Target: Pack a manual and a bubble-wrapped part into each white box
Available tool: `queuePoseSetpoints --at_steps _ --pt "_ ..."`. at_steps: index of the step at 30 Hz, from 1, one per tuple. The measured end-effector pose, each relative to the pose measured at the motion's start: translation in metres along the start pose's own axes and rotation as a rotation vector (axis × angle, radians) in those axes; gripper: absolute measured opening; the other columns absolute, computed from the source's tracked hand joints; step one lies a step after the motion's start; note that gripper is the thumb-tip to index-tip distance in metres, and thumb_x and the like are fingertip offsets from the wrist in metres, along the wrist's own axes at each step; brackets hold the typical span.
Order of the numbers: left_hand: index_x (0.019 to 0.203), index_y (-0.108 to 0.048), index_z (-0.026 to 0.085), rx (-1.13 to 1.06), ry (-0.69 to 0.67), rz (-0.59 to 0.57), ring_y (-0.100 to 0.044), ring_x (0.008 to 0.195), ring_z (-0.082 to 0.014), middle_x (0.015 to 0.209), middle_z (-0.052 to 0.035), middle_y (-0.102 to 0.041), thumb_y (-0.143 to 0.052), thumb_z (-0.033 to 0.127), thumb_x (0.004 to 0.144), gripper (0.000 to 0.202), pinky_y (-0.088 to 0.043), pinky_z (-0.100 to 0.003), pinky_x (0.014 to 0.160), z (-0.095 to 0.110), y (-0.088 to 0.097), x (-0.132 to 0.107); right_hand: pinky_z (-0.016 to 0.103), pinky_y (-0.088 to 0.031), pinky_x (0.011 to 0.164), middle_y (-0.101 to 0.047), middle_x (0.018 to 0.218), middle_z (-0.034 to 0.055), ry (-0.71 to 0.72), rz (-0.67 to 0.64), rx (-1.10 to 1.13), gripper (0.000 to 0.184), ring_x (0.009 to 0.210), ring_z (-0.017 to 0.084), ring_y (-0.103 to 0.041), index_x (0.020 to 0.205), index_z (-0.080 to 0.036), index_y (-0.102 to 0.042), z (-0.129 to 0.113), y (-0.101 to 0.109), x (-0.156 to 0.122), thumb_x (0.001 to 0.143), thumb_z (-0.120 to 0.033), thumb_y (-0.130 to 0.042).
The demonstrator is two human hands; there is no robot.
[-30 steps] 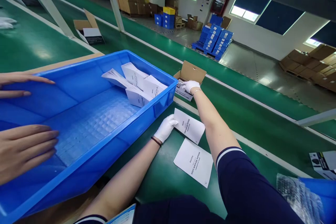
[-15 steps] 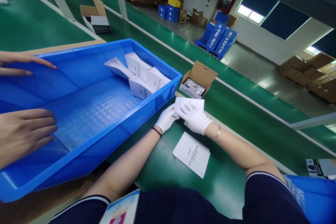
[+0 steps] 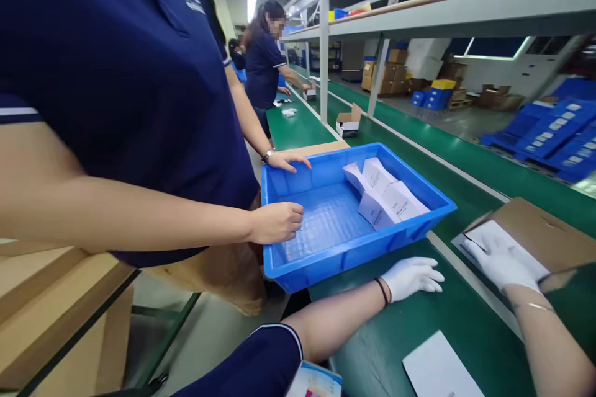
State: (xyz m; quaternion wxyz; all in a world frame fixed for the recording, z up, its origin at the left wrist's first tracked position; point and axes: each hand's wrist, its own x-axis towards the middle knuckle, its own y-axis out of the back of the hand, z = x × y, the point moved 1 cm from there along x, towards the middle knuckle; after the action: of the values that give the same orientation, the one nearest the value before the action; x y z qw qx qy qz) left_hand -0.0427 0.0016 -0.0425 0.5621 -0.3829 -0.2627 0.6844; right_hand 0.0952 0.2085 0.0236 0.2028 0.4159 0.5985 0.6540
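My right hand (image 3: 500, 260), in a white glove, has its fingers across a white booklet (image 3: 524, 248) at the mouth of an open cardboard box (image 3: 554, 229). My left hand (image 3: 414, 279), also gloved, is held above the green work surface with its fingers stretched out and nothing in it. Close to it stands a blue plastic bin (image 3: 321, 263) with several stacks of white printed booklets (image 3: 379, 198) at its right end. Another white booklet or stack (image 3: 442, 366) lies on the work surface in front of me.
At the left a co-worker (image 3: 186, 105) has one hand on the bin's rim and the other over its inside. A small open box (image 3: 348, 124) stands on the green conveyor beyond. A metal post (image 3: 324, 43) rises behind the bin. Farther off, another person (image 3: 265, 62) works.
The view has swung left, bringing the co-workers into sight. My left hand has come off the booklet and opened. My right hand has moved with the booklet to the open box.
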Motion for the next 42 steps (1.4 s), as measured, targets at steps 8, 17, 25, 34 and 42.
queuePoseSetpoints --at_steps 8,17,25,34,42 --pt "0.107 -0.066 0.010 0.034 0.016 0.004 -0.072 0.066 -0.0203 0.082 -0.0119 -0.073 -0.074 0.015 0.072 0.036 -0.053 -0.028 0.064 0.007 -0.009 -0.007 0.056 -0.044 0.085 -0.059 0.121 0.0270 0.212 0.073 -0.127 0.054 0.117 0.043 -0.054 0.122 -0.018 -0.063 -0.013 0.038 -0.077 0.095 -0.057 -0.037" --pt "0.115 -0.063 0.013 0.128 -0.062 0.010 -0.069 0.074 -0.0152 0.089 -0.0077 -0.073 -0.067 0.018 0.084 0.032 -0.052 -0.029 0.077 0.006 -0.008 -0.010 0.061 -0.038 0.102 -0.039 0.152 0.0283 0.118 -0.621 -0.163 0.103 0.134 0.048 -0.037 0.150 -0.010 -0.040 -0.116 0.078 -0.286 0.073 -0.069 -0.073" --pt "0.126 -0.061 0.015 0.299 -0.091 0.032 -0.070 0.089 -0.0160 0.108 -0.0093 -0.072 -0.055 0.021 0.091 0.036 -0.055 -0.032 0.089 0.006 -0.002 -0.015 0.059 -0.031 0.109 -0.035 0.157 0.0240 0.118 -0.659 -0.116 0.075 0.142 0.045 -0.030 0.150 -0.011 -0.042 -0.109 0.080 -0.295 0.094 -0.060 -0.051" --pt "0.130 -0.059 0.014 0.359 -0.106 -0.001 -0.069 0.092 -0.0172 0.110 -0.0099 -0.070 -0.056 0.023 0.092 0.039 -0.054 -0.034 0.090 0.003 -0.004 -0.012 0.057 -0.039 0.103 -0.044 0.146 0.0277 0.236 -0.704 -0.155 0.066 0.134 0.046 -0.038 0.146 -0.006 -0.045 -0.121 0.087 -0.283 0.096 -0.049 -0.051" --pt "0.119 -0.065 0.014 0.413 -0.105 -0.118 -0.070 0.082 -0.0151 0.101 -0.0090 -0.073 -0.062 0.030 0.089 0.034 -0.052 -0.026 0.076 0.000 -0.009 -0.014 0.042 -0.051 0.103 -0.059 0.142 0.0024 0.160 -0.709 0.175 0.048 0.127 0.027 -0.058 0.149 -0.032 -0.047 -0.091 0.107 -0.270 0.103 -0.033 -0.033"
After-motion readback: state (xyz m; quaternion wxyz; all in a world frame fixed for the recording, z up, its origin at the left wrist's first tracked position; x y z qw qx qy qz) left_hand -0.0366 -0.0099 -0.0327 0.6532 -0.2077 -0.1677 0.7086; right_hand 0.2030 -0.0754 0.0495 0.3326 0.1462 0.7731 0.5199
